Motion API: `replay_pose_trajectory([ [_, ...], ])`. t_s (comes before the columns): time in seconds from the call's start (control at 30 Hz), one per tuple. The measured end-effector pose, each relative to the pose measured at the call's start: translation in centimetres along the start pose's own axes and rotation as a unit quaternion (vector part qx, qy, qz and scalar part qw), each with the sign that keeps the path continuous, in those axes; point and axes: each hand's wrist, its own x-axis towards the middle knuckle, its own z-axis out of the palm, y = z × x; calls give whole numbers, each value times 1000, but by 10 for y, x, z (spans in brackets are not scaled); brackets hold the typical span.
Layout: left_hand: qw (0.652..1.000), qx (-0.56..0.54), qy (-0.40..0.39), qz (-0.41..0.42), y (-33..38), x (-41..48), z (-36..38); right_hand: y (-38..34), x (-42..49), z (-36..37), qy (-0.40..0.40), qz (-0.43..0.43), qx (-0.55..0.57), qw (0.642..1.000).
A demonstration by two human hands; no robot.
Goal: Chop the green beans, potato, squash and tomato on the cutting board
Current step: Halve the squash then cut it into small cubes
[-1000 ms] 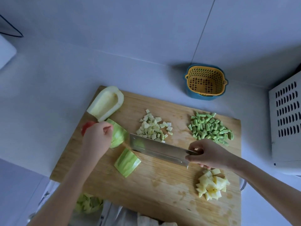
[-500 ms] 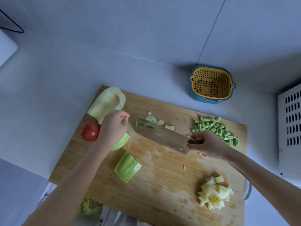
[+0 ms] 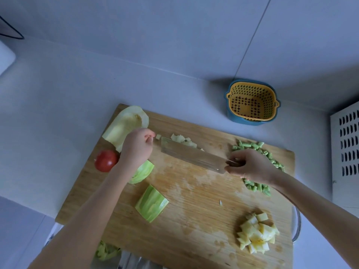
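On the wooden cutting board [image 3: 194, 195], my right hand [image 3: 250, 165] grips the handle of a cleaver [image 3: 192, 155] whose blade lies tilted against a pile of squash cubes [image 3: 183, 140] at the board's far side. My left hand [image 3: 138, 146] hovers with curled fingers by the blade's tip, holding nothing I can see. A halved squash [image 3: 124, 126] lies at the far left corner. Two green squash pieces [image 3: 151, 203] [image 3: 140, 172] sit mid-left. A whole red tomato [image 3: 105, 160] rests at the left edge. Chopped green beans [image 3: 258, 148] and diced potato [image 3: 255, 233] lie to the right.
A yellow strainer in a blue tub [image 3: 251, 102] stands on the counter beyond the board. A white vented appliance [image 3: 345, 152] is at the right edge. Green peelings [image 3: 105, 252] lie below the board's near edge. A metal bowl rim [image 3: 297, 224] shows at the board's right side.
The cleaver has pushed the squash cubes toward the board's far edge. My left hand has moved away from the green squash piece up to the blade's tip.
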Motion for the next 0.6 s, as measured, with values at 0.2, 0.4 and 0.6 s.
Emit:
replay_pose_trajectory([
  [0.2, 996, 5, -89, 8, 0, 17, 3, 4, -33, 1, 97, -151, -94, 979],
  [0.4, 969, 174, -173, -1, 17, 31, 34, 2, -29, 0, 115, -241, -166, 949],
  [0.6, 975, 79, -204, 40, 29, 35, 40, 0, -19, -5, 126, -260, -189, 939],
])
